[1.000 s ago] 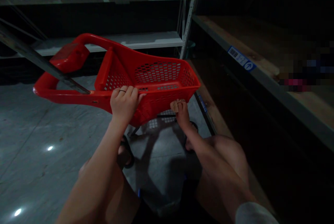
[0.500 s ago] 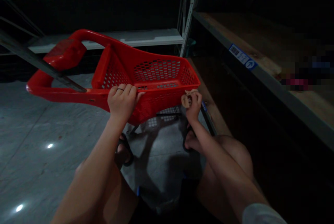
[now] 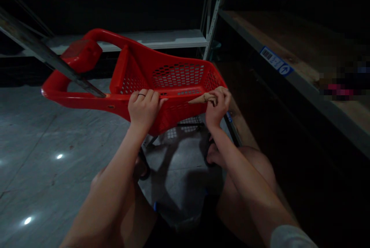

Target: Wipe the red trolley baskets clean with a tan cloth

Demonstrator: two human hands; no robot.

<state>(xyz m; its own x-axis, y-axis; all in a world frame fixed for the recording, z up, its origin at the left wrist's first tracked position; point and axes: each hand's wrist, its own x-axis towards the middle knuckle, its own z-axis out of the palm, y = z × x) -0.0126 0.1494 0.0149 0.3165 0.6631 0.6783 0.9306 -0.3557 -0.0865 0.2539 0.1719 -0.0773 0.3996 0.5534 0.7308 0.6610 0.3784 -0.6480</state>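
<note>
Red plastic, perforated: a red perforated plastic shopping cart (image 3: 173,106) stands ahead of the knees on the grey concrete floor (image 3: 75,136).

Left hand (image 3: 143,107): grip curled over the near rim, thumb laid along it; position on the cart unchanged over the last second.

Right hand (image 3: 219,105): grip clenched on a crumpled beige cloth (image 3: 203,98), at the outer side of the rim near the cart's narrow end. Whether the cloth presses on the plastic: cannot tell.

Change: one second earlier this hand is lower and farther back along the side panel, cloth bunched; now a pointed tail of cloth sticks out toward the left hand. Judgement: cloth work has shifted to the top edge, with the left hand steadying the cart.
</note>
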